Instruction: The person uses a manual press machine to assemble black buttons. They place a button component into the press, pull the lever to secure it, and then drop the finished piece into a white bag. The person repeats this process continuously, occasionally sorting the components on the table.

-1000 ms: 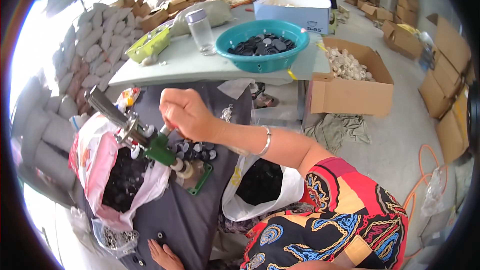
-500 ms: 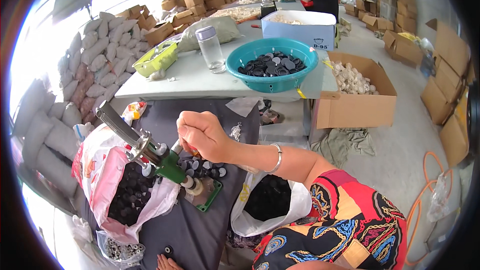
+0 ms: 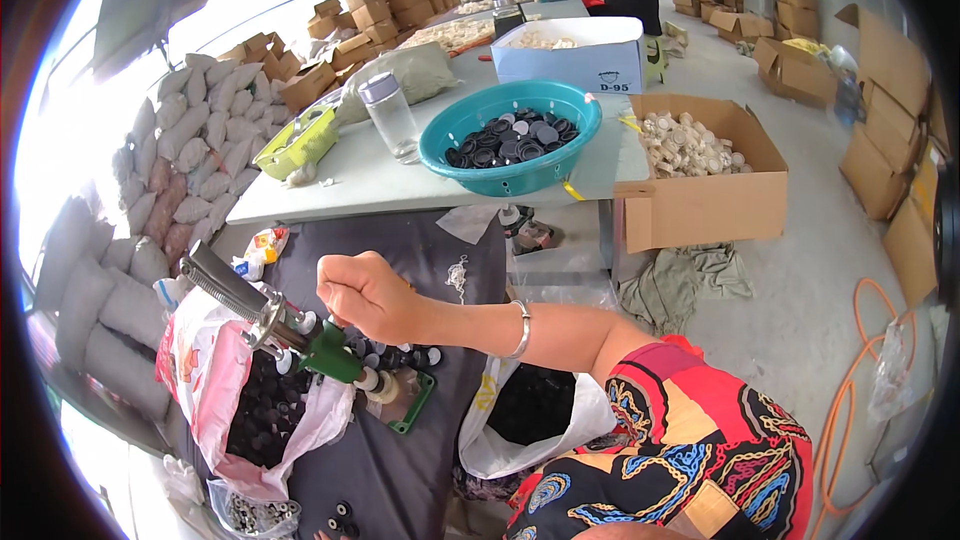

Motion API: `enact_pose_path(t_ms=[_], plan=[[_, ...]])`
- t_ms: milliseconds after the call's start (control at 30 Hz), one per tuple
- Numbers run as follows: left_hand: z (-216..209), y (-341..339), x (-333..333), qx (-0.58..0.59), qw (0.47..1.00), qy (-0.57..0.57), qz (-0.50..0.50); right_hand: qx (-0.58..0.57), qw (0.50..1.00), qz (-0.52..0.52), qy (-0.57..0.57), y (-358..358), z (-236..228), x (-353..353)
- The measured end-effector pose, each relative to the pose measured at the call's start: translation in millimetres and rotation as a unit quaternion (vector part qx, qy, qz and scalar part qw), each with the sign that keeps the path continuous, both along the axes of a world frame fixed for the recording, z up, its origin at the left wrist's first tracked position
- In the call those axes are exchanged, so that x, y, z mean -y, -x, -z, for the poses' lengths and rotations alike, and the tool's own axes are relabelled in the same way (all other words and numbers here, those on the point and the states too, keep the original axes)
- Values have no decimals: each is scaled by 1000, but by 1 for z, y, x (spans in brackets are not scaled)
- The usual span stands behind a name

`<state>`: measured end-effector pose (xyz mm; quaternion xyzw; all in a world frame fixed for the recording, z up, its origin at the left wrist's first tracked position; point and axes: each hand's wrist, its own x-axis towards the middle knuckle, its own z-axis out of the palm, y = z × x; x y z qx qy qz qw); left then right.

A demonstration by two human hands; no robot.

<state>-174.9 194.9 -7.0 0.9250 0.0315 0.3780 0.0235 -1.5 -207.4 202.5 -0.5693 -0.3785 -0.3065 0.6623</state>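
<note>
Right-hand fingers (image 3: 345, 290) clench the green press (image 3: 333, 353) by its lever; left-hand fingers (image 3: 322, 536) barely show at the near edge, their state impossible to tell. Dark worktop (image 3: 400, 470) carries a pink-and-white bag (image 3: 205, 390) at left, the press just right of it, and small black rings (image 3: 343, 510) near.

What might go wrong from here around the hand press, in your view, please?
The right hand is closed at the green hand press; a slip might knock the knuckles against it.

The open pink-and-white bag of black pieces sits beside the press, so a bump could spill some.

The clear bag of small rings lies near the left edge of the dark table and might slip off.
</note>
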Motion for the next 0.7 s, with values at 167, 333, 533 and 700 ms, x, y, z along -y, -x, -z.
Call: enact_pose_path(t_ms=[167, 333, 533, 700], plan=[[-8, 26, 2, -125, 991, 37, -8, 4, 1000, -4, -15, 0, 0, 0], [-6, 48, -5, -119, 993, 3, 9, 48, 996, 75, 22, -7, -1, -10], [-8, 20, -6, -138, 988, 54, 47, 17, 997, 51, 59, -4, 1, 23], [0, 16, -12, -25, 974, 224, 6, -35, 997, -65, -5, -13, -1, 12]])
